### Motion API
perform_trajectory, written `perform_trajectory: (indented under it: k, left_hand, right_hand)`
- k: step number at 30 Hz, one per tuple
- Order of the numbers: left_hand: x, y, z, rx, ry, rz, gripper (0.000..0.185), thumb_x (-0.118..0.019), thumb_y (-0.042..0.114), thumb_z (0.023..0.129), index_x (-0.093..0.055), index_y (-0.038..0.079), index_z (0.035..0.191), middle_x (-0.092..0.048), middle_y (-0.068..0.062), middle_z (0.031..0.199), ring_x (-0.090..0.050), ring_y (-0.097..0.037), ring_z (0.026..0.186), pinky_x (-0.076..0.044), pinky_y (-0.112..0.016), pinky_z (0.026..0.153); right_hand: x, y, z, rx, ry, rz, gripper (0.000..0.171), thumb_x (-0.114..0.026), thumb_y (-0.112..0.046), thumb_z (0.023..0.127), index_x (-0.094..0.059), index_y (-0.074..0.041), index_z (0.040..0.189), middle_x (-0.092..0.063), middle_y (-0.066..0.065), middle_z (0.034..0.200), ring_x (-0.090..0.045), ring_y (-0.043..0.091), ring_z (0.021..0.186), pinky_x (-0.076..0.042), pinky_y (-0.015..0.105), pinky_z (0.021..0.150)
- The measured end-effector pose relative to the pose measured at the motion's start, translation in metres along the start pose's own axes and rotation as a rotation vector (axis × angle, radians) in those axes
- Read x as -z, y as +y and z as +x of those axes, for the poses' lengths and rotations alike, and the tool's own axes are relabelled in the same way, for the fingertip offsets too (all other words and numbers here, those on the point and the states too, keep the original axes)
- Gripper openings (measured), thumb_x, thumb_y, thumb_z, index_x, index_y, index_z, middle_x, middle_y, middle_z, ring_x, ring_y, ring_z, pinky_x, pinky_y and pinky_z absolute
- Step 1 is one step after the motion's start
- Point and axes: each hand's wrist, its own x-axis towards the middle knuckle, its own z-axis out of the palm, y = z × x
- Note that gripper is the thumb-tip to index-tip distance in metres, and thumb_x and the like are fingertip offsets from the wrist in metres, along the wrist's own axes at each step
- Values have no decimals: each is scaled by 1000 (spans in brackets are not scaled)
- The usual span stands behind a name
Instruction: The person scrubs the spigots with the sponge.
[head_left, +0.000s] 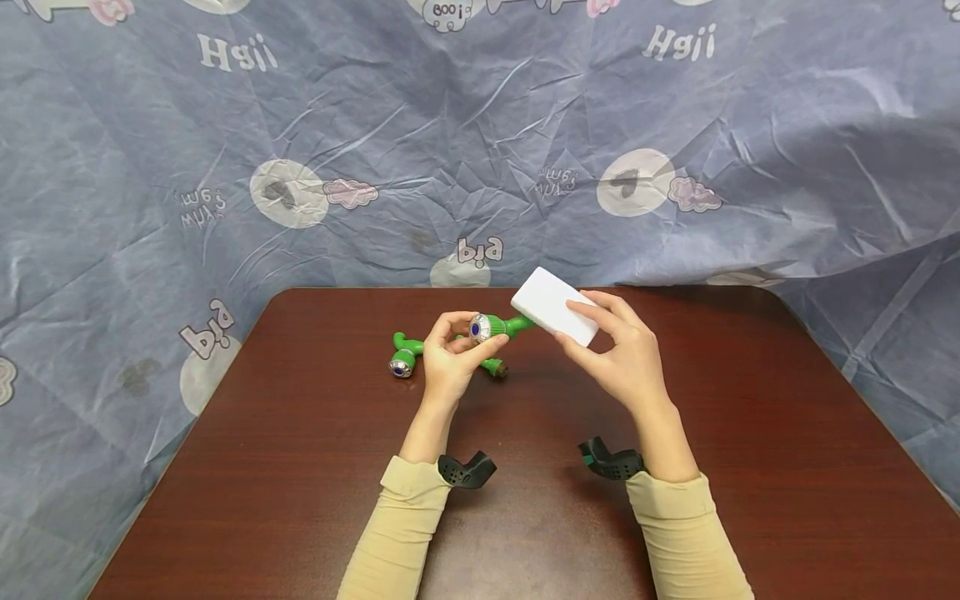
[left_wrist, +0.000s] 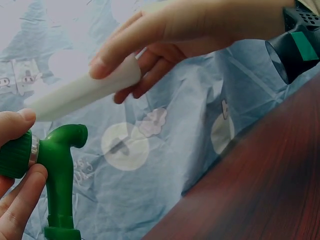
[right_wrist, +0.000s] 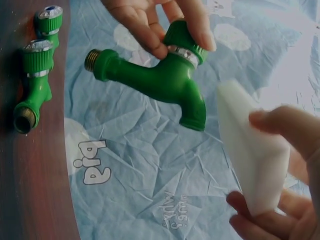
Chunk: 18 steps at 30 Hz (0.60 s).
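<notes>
The left hand [head_left: 452, 360] holds a green tap [right_wrist: 165, 80] up above the table [head_left: 300, 467], fingers [right_wrist: 150, 35] curled round its ribbed knob. The right hand [head_left: 626, 354] pinches a white sponge [head_left: 555, 305] between thumb and fingers, one end just beside the tap's spout, possibly touching (the head view is too small to tell). Two more taps [right_wrist: 37, 65] lie on the table behind the left hand. A printed blue cloth [head_left: 480, 142] hangs behind.

Two taps [head_left: 405, 354] lie on the table [head_left: 300, 467], left of the held tap [head_left: 495, 327]; the sponge [head_left: 553, 305] sits right of it.
</notes>
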Motion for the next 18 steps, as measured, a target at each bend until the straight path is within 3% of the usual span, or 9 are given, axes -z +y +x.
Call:
perform_trajectory:
  k: [4, 7, 12, 15, 18]
  left_hand:
    - [3, -9, 2, 1, 10, 7, 43, -77, -10, 70, -57, -8, 108, -54, -4, 83, -64, -14, 67, -54, -25, 60]
    - [3, -11, 2, -5, 18, 25, 42, -79, -6, 70, -60, -6, 107, -56, -5, 82, -65, -16, 67, -54, -25, 59]
    - [-1, 3, -2, 31, 29, 68, 46, -78, -6, 70, -58, -8, 111, -59, -5, 84, -64, -12, 66, -51, -21, 57]
    - [-5, 14, -4, 64, 22, 93, 46, -76, -9, 70, -55, -11, 111, -59, -5, 85, -63, -10, 67, -49, -19, 57]
    - [-6, 15, -4, 60, 7, 90, 44, -76, -12, 69, -55, -15, 107, -58, -2, 86, -63, -9, 66, -48, -18, 57]
  right_hand:
    - [0, 0, 0, 53, -98, 33, 40, -82, -19, 69, -72, -10, 107, -61, 6, 117, -59, 23, 104, -46, 34, 78]
    - [1, 1, -1, 37, -133, 13, 40, -82, -20, 69, -72, -10, 107, -61, 7, 117, -59, 23, 103, -46, 37, 77]
    - [3, 3, -1, 2, -92, -17, 39, -82, -20, 69, -72, -10, 106, -61, 6, 116, -59, 23, 103, -46, 37, 74]
    - [2, 0, 0, 15, -73, 11, 39, -82, -20, 69, -72, -11, 106, -62, 5, 117, -59, 22, 105, -46, 33, 76]
    - [1, -5, 1, 38, -70, 50, 39, -82, -19, 69, -72, -11, 105, -61, 5, 117, -58, 22, 105, -45, 30, 78]
